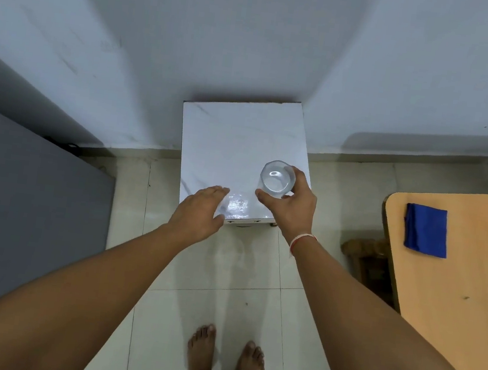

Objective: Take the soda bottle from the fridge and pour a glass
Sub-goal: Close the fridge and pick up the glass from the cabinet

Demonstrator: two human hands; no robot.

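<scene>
A clear drinking glass [276, 179] stands upright over the right front part of a small white marble-patterned cabinet top [236, 140]. My right hand [290, 207] grips the glass from the near side, thumb and fingers curled round it. My left hand [203, 207] hovers with fingers straight over the cabinet's front left edge and holds nothing. No soda bottle is in sight.
A grey slab [19, 203] fills the left side. A wooden table [457, 266] with a folded blue cloth [426, 230] sits at the right, a wooden stool [366, 258] beside it. White walls stand behind; my bare feet [226, 353] are on pale floor tiles.
</scene>
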